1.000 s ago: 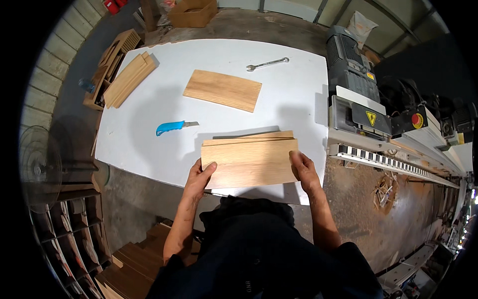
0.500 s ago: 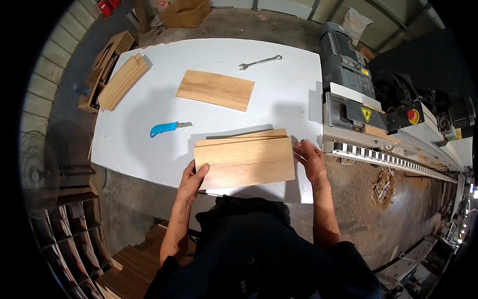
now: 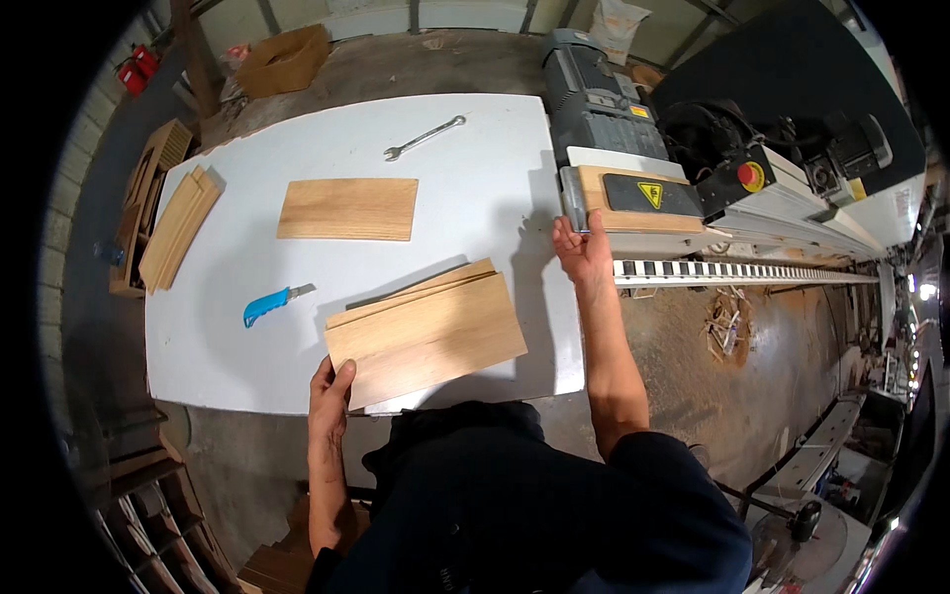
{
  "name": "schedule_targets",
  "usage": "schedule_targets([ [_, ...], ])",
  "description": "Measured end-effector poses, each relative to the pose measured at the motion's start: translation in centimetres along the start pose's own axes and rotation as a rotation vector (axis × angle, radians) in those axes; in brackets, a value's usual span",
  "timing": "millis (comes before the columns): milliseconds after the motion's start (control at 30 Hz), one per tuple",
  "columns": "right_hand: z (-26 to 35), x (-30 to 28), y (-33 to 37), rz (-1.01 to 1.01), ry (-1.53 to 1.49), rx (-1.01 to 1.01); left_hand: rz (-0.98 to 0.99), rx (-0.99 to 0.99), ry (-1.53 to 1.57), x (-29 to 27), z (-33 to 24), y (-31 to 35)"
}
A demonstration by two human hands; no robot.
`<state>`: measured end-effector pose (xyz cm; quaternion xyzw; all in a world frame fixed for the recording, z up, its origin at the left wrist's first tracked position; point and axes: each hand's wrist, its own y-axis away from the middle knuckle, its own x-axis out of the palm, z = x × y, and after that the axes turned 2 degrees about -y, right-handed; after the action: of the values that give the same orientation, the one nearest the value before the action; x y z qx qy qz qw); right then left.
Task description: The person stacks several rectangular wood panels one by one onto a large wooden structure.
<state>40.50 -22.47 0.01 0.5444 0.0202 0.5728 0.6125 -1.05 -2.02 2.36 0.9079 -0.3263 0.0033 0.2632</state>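
Observation:
My left hand [image 3: 331, 396] grips the near left corner of a light wooden board [image 3: 426, 342], its thumb on the top face. Under that board, more thin boards [image 3: 411, 294] show their edges at the far side; the stack lies tilted over the near part of the white table. My right hand [image 3: 584, 249] is raised at the table's right edge, thumb and fingers apart. Just beyond its fingertips, the end of another wooden board [image 3: 591, 185] sticks out of the machine, under a black plate with a yellow warning sign [image 3: 650, 194]. Whether the fingertips touch that board I cannot tell.
On the white table [image 3: 465, 218] lie a single board [image 3: 348, 209], a blue utility knife [image 3: 267, 306] with its blade out, a wrench [image 3: 426, 139] and a fanned stack of boards [image 3: 180, 230]. The machine [image 3: 772, 203] with a red button [image 3: 751, 177] adjoins the table's right side.
My view has turned right. My right hand has left the stack's side for the machine's end, where a board now protrudes further. The stack has tilted, still in my left hand.

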Motion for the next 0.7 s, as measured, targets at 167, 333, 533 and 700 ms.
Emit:
schedule_targets([
  [167,1.0,-0.8,-1.2,0.065,-0.048,0.045,-0.029,-0.016,-0.101,-0.3,-0.7,-0.2],
  [333,-0.4,-1.7,0.1,0.159,0.285,-0.065,-0.234,0.280,-0.263,-1.9,0.4,-1.2],
  [533,-3.6,-4.7,8.5,0.259,0.344,-0.055,-0.170,0.497,-0.307,3.8,-4.3,0.9],
  [700,-8.0,-7.8,16.8,0.301,0.341,-0.004,0.242,0.234,-0.241,10.3,-4.7,1.9],
])
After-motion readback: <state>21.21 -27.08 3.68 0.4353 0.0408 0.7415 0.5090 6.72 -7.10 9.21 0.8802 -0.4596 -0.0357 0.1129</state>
